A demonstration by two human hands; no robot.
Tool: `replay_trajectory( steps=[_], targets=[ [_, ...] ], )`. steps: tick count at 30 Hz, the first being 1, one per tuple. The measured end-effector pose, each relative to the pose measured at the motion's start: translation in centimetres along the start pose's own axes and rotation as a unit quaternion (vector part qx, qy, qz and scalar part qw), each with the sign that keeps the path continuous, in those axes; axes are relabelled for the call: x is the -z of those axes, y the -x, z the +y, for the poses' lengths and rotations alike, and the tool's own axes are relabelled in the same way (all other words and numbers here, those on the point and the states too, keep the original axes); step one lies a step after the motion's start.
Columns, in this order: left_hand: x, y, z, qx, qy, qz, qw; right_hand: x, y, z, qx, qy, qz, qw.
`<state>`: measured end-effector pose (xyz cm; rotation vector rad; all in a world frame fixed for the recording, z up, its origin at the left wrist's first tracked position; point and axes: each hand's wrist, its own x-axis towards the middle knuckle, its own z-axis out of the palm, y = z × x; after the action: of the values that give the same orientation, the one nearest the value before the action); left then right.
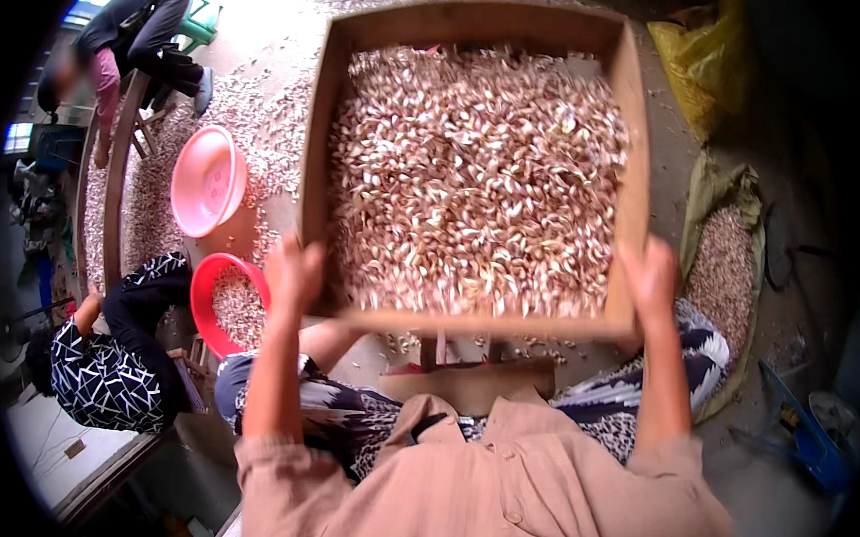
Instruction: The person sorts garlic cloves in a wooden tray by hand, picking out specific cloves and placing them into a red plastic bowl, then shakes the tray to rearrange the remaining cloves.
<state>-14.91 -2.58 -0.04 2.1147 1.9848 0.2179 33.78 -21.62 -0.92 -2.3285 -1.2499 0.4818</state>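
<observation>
Pale floor (258, 26) with curved whitish-pink bits scattered over the left. A round pink plastic basin (201, 181) sits just beyond a round red plastic tub (202, 300) holding more. Left hand (294, 273) is curled round the left side of a square brown wooden tray (476, 324), held out in front, loaded with bits; right hand (649, 280) is clamped on its right side.

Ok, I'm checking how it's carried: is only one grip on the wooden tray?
No, the left grip and right grip hold opposite sides of the wooden tray.
</observation>
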Motion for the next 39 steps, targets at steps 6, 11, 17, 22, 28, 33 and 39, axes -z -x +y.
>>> replay_trajectory(
  steps=[6,11,17,22,28,33,39],
  targets=[
    [-0.6,1.8,-1.3,-0.028,-0.026,-0.009,0.999,0.1,1.5,2.1,-0.001,-0.026,-0.032,0.999],
    [0.5,3.7,0.5,-0.027,0.114,-0.070,0.991,1.5,4.9,1.3,0.010,-0.015,0.025,1.000],
    [0.4,-0.9,0.0,0.054,0.085,-0.073,0.992,0.5,-2.6,-0.2,-0.027,0.029,-0.058,0.998],
    [1.0,8.1,-0.5,0.003,0.155,-0.063,0.986,1.7,7.9,2.0,-0.006,0.005,-0.005,1.000],
    [2.0,-2.5,2.4,0.036,0.095,-0.044,0.994,-0.7,-4.0,0.5,-0.004,0.081,-0.029,0.996],
    [1.2,7.1,0.5,-0.025,0.099,-0.039,0.994,0.6,8.4,5.0,0.010,-0.002,0.007,1.000],
    [0.7,-3.1,0.7,0.044,0.091,-0.033,0.994,-0.4,-5.4,-1.5,-0.001,0.068,-0.005,0.998]
  ],
)
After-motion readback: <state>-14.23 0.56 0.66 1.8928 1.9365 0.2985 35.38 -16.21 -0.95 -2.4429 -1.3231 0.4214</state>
